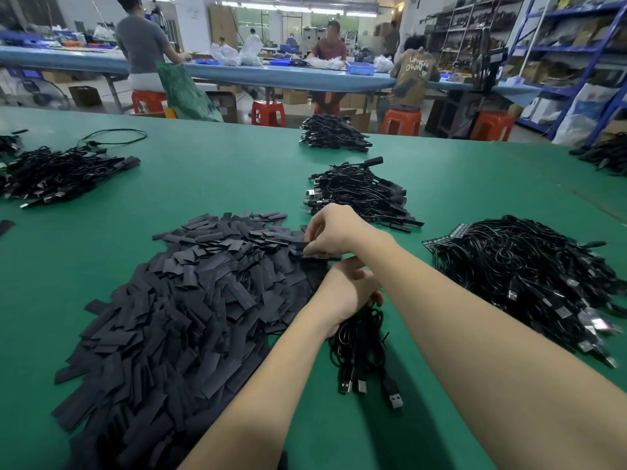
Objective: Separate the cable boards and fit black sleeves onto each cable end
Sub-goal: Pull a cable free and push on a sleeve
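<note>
A broad heap of flat black sleeves [176,300] covers the green table [210,178] in front of me. My left hand [342,293] grips a bunch of black USB cables [363,354], whose plugs trail toward me. Just beyond it, my right hand [336,228] pinches a black sleeve [310,249] at the heap's right edge, above the cable ends held by the left hand. The cable ends themselves are mostly hidden between the two hands.
A large pile of unsleeved cables with boards [529,276] lies to the right. Sleeved cable piles sit ahead [359,195], farther back [332,132] and at the left [57,176]. Beyond the table, people work at a blue bench [271,74] with red stools.
</note>
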### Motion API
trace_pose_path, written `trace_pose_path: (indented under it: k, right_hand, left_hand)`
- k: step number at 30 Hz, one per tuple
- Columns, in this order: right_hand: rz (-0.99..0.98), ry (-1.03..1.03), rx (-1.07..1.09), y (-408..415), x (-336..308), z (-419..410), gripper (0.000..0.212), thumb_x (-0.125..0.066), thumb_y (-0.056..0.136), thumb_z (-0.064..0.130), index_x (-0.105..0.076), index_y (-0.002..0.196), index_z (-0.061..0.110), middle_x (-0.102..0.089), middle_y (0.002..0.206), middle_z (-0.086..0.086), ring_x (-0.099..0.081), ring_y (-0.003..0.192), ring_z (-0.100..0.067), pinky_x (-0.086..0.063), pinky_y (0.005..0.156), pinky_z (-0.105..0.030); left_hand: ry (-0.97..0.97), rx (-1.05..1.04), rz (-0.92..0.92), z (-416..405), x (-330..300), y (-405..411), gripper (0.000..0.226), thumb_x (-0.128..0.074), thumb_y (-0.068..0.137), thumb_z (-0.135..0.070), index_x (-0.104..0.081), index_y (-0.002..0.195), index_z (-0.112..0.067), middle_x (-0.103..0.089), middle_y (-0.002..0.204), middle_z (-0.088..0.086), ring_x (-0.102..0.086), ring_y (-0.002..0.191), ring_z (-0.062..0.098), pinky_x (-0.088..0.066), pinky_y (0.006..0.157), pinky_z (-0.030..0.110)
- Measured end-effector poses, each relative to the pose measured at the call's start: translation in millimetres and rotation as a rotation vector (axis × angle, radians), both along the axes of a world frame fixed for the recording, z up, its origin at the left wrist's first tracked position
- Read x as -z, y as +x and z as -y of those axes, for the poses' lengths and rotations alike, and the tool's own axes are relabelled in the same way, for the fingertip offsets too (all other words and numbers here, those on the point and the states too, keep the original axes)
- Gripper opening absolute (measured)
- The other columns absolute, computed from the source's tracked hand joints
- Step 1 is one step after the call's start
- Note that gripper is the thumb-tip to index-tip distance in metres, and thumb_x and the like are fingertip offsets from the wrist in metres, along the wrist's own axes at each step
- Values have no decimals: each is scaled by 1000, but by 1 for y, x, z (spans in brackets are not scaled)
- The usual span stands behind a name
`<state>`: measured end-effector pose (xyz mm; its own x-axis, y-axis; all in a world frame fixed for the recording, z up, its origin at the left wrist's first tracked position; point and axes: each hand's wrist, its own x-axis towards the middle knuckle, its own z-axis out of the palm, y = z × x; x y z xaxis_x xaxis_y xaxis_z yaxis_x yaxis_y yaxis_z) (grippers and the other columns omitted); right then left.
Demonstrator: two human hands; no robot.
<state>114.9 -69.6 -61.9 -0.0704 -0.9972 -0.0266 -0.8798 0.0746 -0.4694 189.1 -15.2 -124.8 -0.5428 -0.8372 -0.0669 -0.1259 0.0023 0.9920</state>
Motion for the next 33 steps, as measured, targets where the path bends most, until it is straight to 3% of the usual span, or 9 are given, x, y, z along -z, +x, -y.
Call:
trace_pose_path:
  k: [5,8,10,14,17,19,23,29,33]
  right_hand:
    - [37,45,-15,-3,-10,-2,9,-77,80,20,-71,75,23,-70,81,3,-62,72,-14,-54,64,-24]
    - [22,67,-14,-5,-15,-5,4,-67,84,22,-66,81,23,-68,87,2,-59,73,-14,-46,59,-25]
    - [42,24,20,-13,-17,-11,6,-61,86,21,-61,80,24,-65,86,3,-55,74,-13,-42,58,-25]
    - [163,-180,198,-43,-11,-39,10,-64,87,20,-63,78,26,-66,81,10,-55,71,-5,-40,58,-18]
    - [437,-324,340,-64,4,-70,8,-71,88,26,-72,80,27,-72,80,8,-59,64,-4,-44,61,-19]
    - [663,-381,403,-72,16,-91,11,-68,92,19,-75,87,26,-75,81,5,-63,60,-2,-48,58,-18]
    - [945,-482,477,-74,40,-118,23,-72,89,4,-66,104,20,-74,72,4,-68,66,-7,-52,58,-18]
    - [1103,-471,516,-68,47,-117,13,-74,85,5,-64,84,13,-74,78,-5,-64,63,-10,-50,56,-20]
    - [1253,-387,441,-65,49,-114,21,-76,85,5,-60,78,16,-67,74,-6,-62,59,-10,-49,54,-18]
  left_hand:
    - [2,30,-79,-1,3,1,27,-60,98,-5,-61,125,-1,-67,97,12,-59,52,0,-44,50,10]
    - [38,49,-116,-1,2,1,15,-64,96,-8,-67,110,-13,-70,94,9,-60,51,-2,-45,50,11]
    - [64,53,-123,-1,1,1,11,-66,94,-10,-69,100,-18,-72,91,5,-61,52,1,-45,50,13]
    - [137,34,-143,-1,-2,-1,9,-65,95,-9,-68,100,-16,-76,86,1,-58,50,8,-41,48,17]
    - [153,28,-170,-1,-2,-1,10,-65,94,-8,-68,102,-13,-75,87,5,-57,48,8,-41,47,16]
    - [163,18,-187,-1,-3,-1,9,-66,95,-10,-69,102,-14,-75,87,4,-57,49,9,-42,48,17]
    - [236,9,-241,1,-4,0,7,-67,95,-10,-69,101,-14,-77,88,6,-56,52,10,-43,49,17]
    - [293,41,-289,3,-4,3,13,-63,97,-9,-70,108,-12,-77,90,6,-57,55,8,-45,50,15]
    - [313,61,-302,6,-4,4,15,-61,98,-9,-72,108,-13,-76,87,3,-57,56,7,-45,50,14]
